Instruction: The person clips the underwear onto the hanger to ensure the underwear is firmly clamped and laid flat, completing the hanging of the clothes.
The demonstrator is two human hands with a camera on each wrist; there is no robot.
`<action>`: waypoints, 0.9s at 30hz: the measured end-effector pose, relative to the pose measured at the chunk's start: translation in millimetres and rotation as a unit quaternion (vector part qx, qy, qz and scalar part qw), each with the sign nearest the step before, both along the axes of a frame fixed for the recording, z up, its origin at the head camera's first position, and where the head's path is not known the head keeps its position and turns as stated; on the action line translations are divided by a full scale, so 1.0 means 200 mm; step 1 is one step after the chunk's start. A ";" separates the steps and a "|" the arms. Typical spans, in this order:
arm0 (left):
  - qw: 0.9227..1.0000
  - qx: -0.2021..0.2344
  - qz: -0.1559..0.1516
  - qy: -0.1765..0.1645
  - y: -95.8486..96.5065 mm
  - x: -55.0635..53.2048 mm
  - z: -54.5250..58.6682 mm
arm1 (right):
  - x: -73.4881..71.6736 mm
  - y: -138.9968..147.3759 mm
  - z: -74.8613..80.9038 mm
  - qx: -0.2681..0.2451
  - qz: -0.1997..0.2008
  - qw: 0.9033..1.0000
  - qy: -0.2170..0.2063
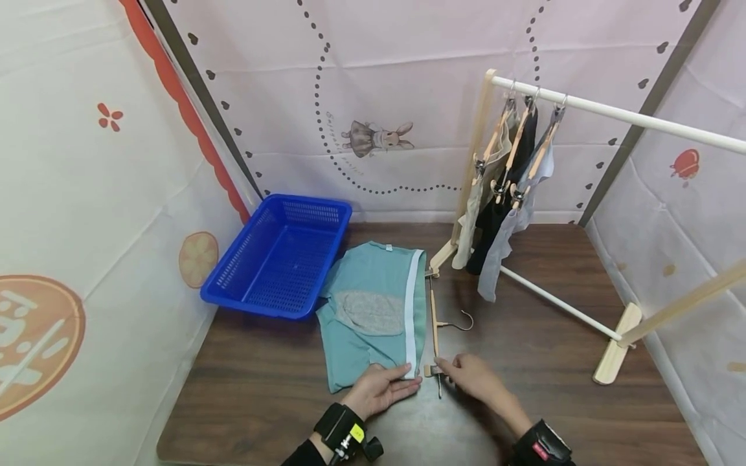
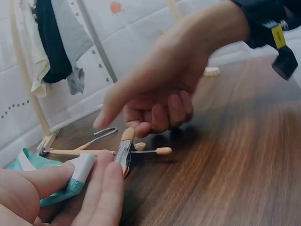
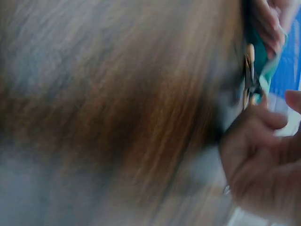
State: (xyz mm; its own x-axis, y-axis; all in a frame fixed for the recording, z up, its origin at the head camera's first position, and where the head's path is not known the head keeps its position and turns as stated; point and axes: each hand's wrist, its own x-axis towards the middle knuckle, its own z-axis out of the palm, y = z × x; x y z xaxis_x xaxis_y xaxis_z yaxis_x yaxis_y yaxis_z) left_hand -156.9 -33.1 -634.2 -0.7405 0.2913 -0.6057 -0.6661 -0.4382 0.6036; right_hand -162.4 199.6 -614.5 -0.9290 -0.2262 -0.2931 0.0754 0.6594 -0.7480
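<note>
A teal garment (image 1: pixel 364 272) with a grey patch and a white band (image 1: pixel 412 304) lies flat on the table. My left hand (image 1: pixel 379 391) pinches the near corner of that band, thumb above and fingers beneath. Just right of the band lies a wooden clip hanger (image 1: pixel 434 317), its metal hook pointing right. My right hand (image 1: pixel 474 377) is at the hanger's near clip (image 2: pixel 123 153). In the left wrist view its thumb stands apart from the clip and its other fingers are loosely bent beside it. The right wrist view is blurred.
A blue plastic basket (image 1: pixel 265 304) stands left of the garment. At the back right, a rack with a white rail (image 1: pixel 612 115) carries several garments on clip hangers, including a black one (image 1: pixel 492 223). Its wooden foot (image 1: pixel 616 343) rests on the table's right side. Printed cloth walls surround the table.
</note>
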 end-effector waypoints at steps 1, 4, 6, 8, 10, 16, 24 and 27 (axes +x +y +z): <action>1.000 -0.004 -0.002 0.002 0.00 0.00 0.00 | 0.00 -0.02 0.00 0.044 0.004 0.999 0.026; 1.000 -0.010 -0.008 0.011 0.00 0.01 0.00 | 0.01 -0.05 -0.02 0.123 0.017 0.989 0.084; 1.000 -0.015 -0.013 0.022 0.00 0.01 0.01 | 0.01 -0.08 -0.03 0.133 0.020 0.986 0.101; 0.999 -0.020 -0.018 0.031 0.01 0.01 0.01 | 0.02 -0.09 -0.03 0.123 0.018 0.986 0.114; 0.999 -0.020 -0.021 0.037 0.01 0.01 0.02 | 0.02 -0.11 -0.01 0.093 0.015 0.989 0.112; 1.000 0.012 -0.009 0.025 0.01 0.02 0.03 | 0.01 -0.13 0.06 -0.024 -0.014 0.999 0.027; 0.999 0.026 0.015 0.023 0.02 0.01 0.01 | -0.04 -0.08 0.07 -0.197 -0.005 0.960 -0.196; 0.999 0.027 0.016 0.023 0.02 0.01 0.01 | -0.06 -0.05 0.05 -0.235 0.027 0.943 -0.235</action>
